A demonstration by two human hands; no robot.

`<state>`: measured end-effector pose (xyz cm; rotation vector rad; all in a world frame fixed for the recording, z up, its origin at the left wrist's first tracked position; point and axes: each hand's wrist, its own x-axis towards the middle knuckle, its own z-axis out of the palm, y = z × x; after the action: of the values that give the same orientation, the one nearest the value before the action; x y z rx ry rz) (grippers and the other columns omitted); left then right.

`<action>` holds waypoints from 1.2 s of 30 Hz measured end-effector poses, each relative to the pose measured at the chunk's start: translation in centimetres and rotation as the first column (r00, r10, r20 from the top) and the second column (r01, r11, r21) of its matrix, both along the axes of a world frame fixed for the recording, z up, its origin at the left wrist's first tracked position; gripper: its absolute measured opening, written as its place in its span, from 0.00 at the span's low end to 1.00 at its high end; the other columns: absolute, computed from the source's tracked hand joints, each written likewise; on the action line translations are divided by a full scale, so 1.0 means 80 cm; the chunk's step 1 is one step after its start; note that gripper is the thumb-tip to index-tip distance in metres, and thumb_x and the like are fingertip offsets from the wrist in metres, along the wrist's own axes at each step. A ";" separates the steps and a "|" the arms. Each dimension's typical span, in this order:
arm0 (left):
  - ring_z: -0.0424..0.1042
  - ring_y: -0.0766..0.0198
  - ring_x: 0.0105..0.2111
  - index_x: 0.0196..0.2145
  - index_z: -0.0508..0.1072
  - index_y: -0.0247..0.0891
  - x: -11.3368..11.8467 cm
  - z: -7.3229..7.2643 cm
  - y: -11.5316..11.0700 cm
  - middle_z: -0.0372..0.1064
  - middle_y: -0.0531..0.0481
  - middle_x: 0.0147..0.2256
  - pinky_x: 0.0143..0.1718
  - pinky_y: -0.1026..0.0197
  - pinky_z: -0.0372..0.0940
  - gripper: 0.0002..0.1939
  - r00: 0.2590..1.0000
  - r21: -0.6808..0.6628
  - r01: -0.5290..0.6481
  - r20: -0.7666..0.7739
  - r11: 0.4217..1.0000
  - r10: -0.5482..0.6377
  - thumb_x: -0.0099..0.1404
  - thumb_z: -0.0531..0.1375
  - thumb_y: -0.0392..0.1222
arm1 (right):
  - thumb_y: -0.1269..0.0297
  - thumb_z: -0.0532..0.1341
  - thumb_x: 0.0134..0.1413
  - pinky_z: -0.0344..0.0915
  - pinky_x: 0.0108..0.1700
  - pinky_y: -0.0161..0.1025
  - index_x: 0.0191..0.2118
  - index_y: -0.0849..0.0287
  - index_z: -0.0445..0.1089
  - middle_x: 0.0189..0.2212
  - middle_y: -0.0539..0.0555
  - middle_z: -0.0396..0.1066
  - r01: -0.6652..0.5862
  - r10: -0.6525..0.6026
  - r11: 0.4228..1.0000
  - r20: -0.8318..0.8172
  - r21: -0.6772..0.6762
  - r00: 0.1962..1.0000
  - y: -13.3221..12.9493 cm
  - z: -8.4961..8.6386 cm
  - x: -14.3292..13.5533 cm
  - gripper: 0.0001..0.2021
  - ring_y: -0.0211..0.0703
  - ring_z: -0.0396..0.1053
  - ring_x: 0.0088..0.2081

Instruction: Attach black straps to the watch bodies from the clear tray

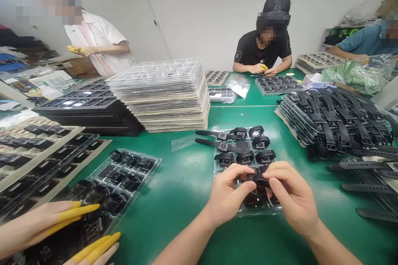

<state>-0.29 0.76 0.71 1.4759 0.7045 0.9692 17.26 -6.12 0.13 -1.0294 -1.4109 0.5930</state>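
Although the fingertips cover much of it, I can see a black watch pinched between the fingers of the left hand and right hand, over the near end of a clear tray. Contact with the tray cannot be determined. The strap's fastening is obscured, as are the compartments beneath. On the desk, at lower left, a co-worker's yellow-tipped hand partly hides a second tray; the co-worker's other hand is cut off below.
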 end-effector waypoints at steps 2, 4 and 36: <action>0.70 0.61 0.36 0.41 0.81 0.40 -0.001 0.000 0.001 0.73 0.48 0.36 0.41 0.61 0.67 0.09 1.000 -0.010 0.001 0.005 1.000 -0.001 0.61 0.67 0.40 | 0.72 0.57 0.68 0.70 0.28 0.36 0.47 0.49 0.74 0.42 0.53 0.66 -0.023 0.023 1.000 0.037 0.000 0.999 0.001 0.003 0.003 0.12 0.37 0.71 0.30; 0.70 0.61 0.36 0.41 0.81 0.39 -0.001 0.000 0.002 0.72 0.48 0.36 0.41 0.60 0.67 0.09 1.000 -0.016 -0.003 0.007 1.000 0.003 0.61 0.67 0.40 | 0.72 0.59 0.67 0.72 0.32 0.37 0.47 0.48 0.74 0.42 0.54 0.68 -0.041 0.042 0.999 0.090 -0.010 0.995 0.002 0.004 0.006 0.12 0.41 0.74 0.35; 0.74 0.59 0.35 0.36 0.83 0.38 0.008 -0.012 -0.007 0.76 0.46 0.34 0.41 0.58 0.70 0.10 0.990 -0.057 -0.093 0.105 0.994 0.099 0.54 0.73 0.39 | 0.73 0.67 0.57 0.79 0.43 0.33 0.44 0.43 0.83 0.40 0.47 0.83 0.134 -0.133 0.991 0.074 -0.012 0.988 0.010 0.012 -0.001 0.15 0.44 0.82 0.40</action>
<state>0.31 0.17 -0.22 1.3438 0.7221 1.0884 17.21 -5.31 1.06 -1.1594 -1.3899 0.4735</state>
